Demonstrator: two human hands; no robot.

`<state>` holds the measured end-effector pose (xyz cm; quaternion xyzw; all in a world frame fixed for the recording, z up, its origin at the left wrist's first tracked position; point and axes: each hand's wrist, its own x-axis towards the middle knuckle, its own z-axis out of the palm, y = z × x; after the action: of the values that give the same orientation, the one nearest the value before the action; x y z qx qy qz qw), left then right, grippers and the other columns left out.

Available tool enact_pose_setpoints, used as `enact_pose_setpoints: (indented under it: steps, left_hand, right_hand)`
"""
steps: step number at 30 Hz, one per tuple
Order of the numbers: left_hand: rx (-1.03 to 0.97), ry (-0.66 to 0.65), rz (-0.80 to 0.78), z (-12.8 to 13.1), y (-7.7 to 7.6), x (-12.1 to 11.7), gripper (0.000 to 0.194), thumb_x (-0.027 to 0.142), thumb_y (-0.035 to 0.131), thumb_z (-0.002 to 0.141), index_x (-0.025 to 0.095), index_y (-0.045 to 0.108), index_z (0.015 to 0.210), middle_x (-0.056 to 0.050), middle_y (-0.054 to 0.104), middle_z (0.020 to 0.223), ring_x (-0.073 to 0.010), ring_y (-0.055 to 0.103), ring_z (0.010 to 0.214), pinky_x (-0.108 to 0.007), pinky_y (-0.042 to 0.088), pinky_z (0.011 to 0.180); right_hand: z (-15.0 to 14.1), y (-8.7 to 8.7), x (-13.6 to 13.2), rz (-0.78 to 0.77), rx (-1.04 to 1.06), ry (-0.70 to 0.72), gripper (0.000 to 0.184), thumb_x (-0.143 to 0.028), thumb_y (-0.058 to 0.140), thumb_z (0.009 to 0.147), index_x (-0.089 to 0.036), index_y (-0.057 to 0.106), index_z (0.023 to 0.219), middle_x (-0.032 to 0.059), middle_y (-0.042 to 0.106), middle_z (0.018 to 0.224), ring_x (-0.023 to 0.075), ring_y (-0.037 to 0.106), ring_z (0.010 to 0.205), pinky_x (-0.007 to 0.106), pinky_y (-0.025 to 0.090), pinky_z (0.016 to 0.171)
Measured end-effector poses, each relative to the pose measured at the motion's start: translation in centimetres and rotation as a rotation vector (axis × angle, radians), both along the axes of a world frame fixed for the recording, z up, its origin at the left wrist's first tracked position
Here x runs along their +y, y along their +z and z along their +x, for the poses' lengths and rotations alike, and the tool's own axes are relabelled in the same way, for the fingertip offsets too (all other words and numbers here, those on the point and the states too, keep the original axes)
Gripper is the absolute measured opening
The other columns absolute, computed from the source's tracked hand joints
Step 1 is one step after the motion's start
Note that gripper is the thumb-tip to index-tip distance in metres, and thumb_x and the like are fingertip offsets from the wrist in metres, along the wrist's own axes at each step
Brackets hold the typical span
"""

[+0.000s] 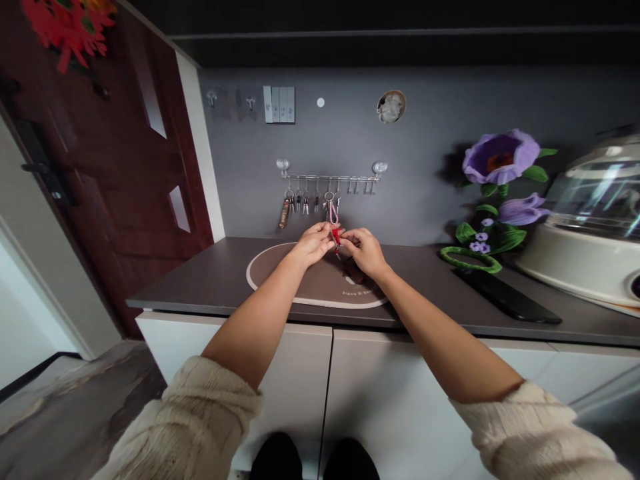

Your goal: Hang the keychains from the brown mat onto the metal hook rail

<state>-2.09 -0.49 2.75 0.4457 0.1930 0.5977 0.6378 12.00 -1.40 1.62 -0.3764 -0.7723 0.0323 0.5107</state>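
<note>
Red tag [336,235] with metal dangling below hangs over the brown mat [280,267] on the dark counter [185,283]. From here I see the key rail [350,178] on the wall behind, a pink loop [334,212] just above the fingers, purple flowers [501,159] well to the right. Both hands are nearly closed: left hand [315,243] pinching its left edge, right hand [366,250] its right, fingers partly hiding it.

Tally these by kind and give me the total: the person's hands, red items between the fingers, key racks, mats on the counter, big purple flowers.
Hands: 2 (left hand, right hand)
Red item: 1
Rack: 1
Mat: 1
Big purple flowers: 2
Total: 7
</note>
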Motion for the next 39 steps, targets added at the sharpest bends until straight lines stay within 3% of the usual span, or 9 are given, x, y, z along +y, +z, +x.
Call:
enact_pose_setpoints:
  steps: [11, 15, 21, 27, 31, 35, 39]
  left_hand:
    - [0.030, -0.032, 0.038, 0.0, 0.0, -0.3, 0.010, 0.012, 0.044, 0.080, 0.014, 0.046, 0.070, -0.007, 0.058, 0.100, -0.0113, 0.057, 0.082, -0.032, 0.043, 0.079]
    - [0.027, -0.008, 0.027, 0.0, -0.1, 0.0, 0.009, 0.014, 0.044, 0.080, 0.014, 0.046, 0.071, -0.006, 0.059, 0.095, -0.0120, 0.057, 0.081, -0.034, 0.043, 0.079]
    - [0.106, 0.073, 0.029, 0.1, -0.6, 0.4, 0.007, 0.018, 0.051, 0.077, 0.015, 0.047, 0.072, -0.003, 0.059, 0.085, -0.0093, 0.056, 0.075, -0.028, 0.043, 0.074]
    - [0.311, 0.167, 0.080, 0.3, -1.3, 0.6, 0.006, 0.019, 0.056, 0.071, 0.015, 0.051, 0.073, 0.001, 0.055, 0.069, -0.0060, 0.051, 0.062, -0.022, 0.040, 0.066]
    - [0.445, 0.218, 0.128, 0.7, -1.7, 0.6, 0.008, 0.020, 0.058, 0.068, 0.015, 0.054, 0.072, 0.002, 0.054, 0.068, -0.0058, 0.048, 0.061, -0.021, 0.038, 0.064]
    - [0.466, 0.214, 0.211, 0.9, -2.0, 0.8, 0.013, 0.021, 0.062, 0.063, 0.013, 0.056, 0.072, 0.000, 0.055, 0.069, -0.0070, 0.048, 0.063, -0.021, 0.038, 0.064]
    - [0.459, 0.218, 0.188, 1.0, -2.0, 0.7, 0.019, 0.023, 0.065, 0.060, 0.014, 0.057, 0.074, -0.001, 0.056, 0.068, -0.0082, 0.049, 0.064, -0.021, 0.039, 0.063]
  right_hand:
    - [-0.1, 0.2, -0.4, 0.047, -0.059, -0.011, 0.019, -0.027, 0.051, 0.073, -0.017, 0.063, 0.083, 0.0043, 0.057, 0.078, 0.0121, 0.051, 0.068, 0.026, 0.041, 0.069]
    - [0.1, 0.3, -0.3, -0.019, 0.054, -0.031, 0.016, -0.028, 0.051, 0.071, -0.017, 0.061, 0.077, 0.0036, 0.058, 0.077, 0.0124, 0.052, 0.068, 0.026, 0.041, 0.068]
    - [0.3, 0.4, 0.2, -0.168, 0.244, 0.088, 0.018, -0.031, 0.050, 0.071, -0.016, 0.055, 0.078, 0.0013, 0.059, 0.071, 0.0114, 0.052, 0.064, 0.026, 0.041, 0.066]
    - [0.5, 0.6, 0.4, -0.225, 0.388, 0.177, 0.021, -0.033, 0.051, 0.070, -0.015, 0.055, 0.079, 0.0025, 0.059, 0.075, 0.0106, 0.053, 0.066, 0.025, 0.042, 0.068]
    - [0.7, 0.7, 0.5, -0.233, 0.422, 0.170, 0.023, -0.035, 0.054, 0.069, -0.015, 0.056, 0.080, 0.0020, 0.059, 0.075, 0.0094, 0.051, 0.064, 0.024, 0.042, 0.065]
    - [0.7, 0.8, 0.5, -0.273, 0.404, 0.196, 0.026, -0.039, 0.053, 0.069, -0.015, 0.056, 0.080, 0.0014, 0.058, 0.072, 0.0089, 0.049, 0.059, 0.023, 0.042, 0.060]
    - [0.7, 1.2, 0.7, -0.280, 0.357, 0.197, 0.029, -0.041, 0.053, 0.068, -0.015, 0.057, 0.080, 0.0009, 0.058, 0.068, 0.0090, 0.049, 0.057, 0.023, 0.042, 0.058]
